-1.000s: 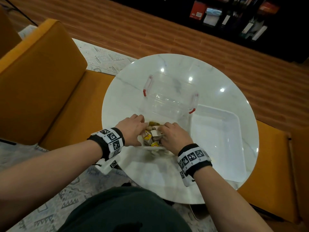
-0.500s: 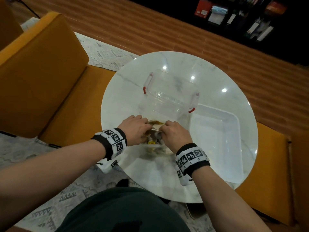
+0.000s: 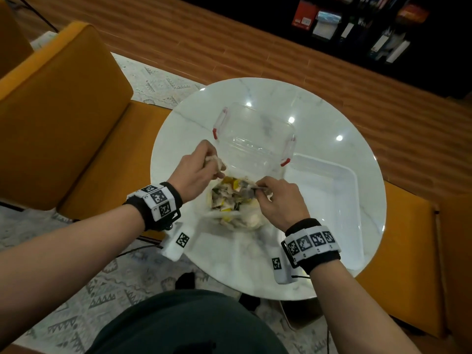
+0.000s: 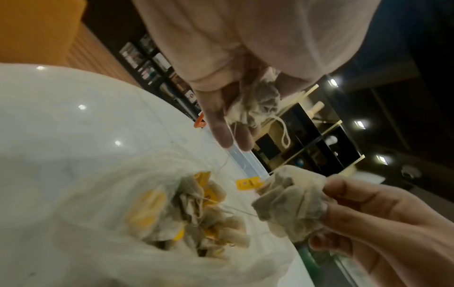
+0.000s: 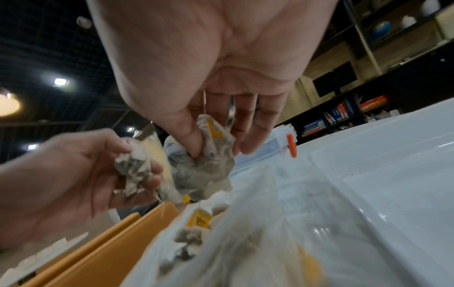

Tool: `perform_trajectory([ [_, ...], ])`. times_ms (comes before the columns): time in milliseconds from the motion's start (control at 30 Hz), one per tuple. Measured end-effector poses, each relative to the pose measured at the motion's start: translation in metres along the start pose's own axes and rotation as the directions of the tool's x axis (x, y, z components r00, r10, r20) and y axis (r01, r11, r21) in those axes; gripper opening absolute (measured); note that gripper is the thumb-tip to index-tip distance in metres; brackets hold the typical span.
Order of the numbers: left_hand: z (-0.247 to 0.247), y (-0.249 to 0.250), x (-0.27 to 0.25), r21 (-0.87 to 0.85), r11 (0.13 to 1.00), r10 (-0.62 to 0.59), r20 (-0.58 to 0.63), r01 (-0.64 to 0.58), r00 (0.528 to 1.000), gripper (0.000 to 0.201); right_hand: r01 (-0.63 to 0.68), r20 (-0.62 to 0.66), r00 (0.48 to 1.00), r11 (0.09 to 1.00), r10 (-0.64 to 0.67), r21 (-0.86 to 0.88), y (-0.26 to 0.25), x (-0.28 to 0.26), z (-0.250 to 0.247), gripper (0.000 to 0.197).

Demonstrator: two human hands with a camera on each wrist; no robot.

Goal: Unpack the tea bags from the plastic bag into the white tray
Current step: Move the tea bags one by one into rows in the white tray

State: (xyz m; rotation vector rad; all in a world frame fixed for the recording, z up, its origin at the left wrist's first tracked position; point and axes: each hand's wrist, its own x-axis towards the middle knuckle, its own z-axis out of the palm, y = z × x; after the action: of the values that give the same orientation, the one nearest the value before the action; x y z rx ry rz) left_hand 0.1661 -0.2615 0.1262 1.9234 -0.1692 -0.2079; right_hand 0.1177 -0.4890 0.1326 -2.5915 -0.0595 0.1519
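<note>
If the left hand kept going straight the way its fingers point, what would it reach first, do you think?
Most likely the clear plastic container with red latches. The left hand, gripping a crumpled tea bag, points away from the body toward that container's near-left corner. Depth is unclear, so it might pass above the rim.

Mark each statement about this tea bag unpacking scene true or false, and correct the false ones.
1. Each hand holds tea bags. True: left hand, right hand.
2. The white tray already holds tea bags. False: none show in it.
3. The plastic bag still has tea bags inside. True.
4. The clear box has blue clips. False: they are red.
5. The table is square. False: it is round.
</note>
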Motion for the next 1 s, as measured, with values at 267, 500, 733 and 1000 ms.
perform_trajectory([
  [267, 0.020, 0.016, 0.002, -0.233, 0.929, -0.246, 0.194, 0.288, 0.950, 0.035, 0.125, -0.201, 0.979, 0.886, -0.037, 0.446, -0.015, -0.011, -0.021, 0.018],
  [500, 0.027, 0.029, -0.005, -0.470, 0.703, -0.356, 0.418, 0.534, 0.836, 0.071, 0.143, -0.200, 0.978, 0.899, -0.064, 0.414, -0.034, 0.004, -0.001, 0.011],
  [733, 0.016, 0.026, -0.004, -0.516, 0.697, -0.299, 0.422, 0.498, 0.856, 0.061, 0.326, -0.203, 0.927, 0.945, -0.316, 0.018, -0.054, 0.010, 0.018, 0.023],
  [1000, 0.010, 0.019, -0.003, -0.455, 0.792, -0.288, 0.310, 0.407, 0.906, 0.017, 0.231, -0.031, 0.973, 0.960, -0.229, 0.157, -0.053, 0.003, 0.008, 0.022],
])
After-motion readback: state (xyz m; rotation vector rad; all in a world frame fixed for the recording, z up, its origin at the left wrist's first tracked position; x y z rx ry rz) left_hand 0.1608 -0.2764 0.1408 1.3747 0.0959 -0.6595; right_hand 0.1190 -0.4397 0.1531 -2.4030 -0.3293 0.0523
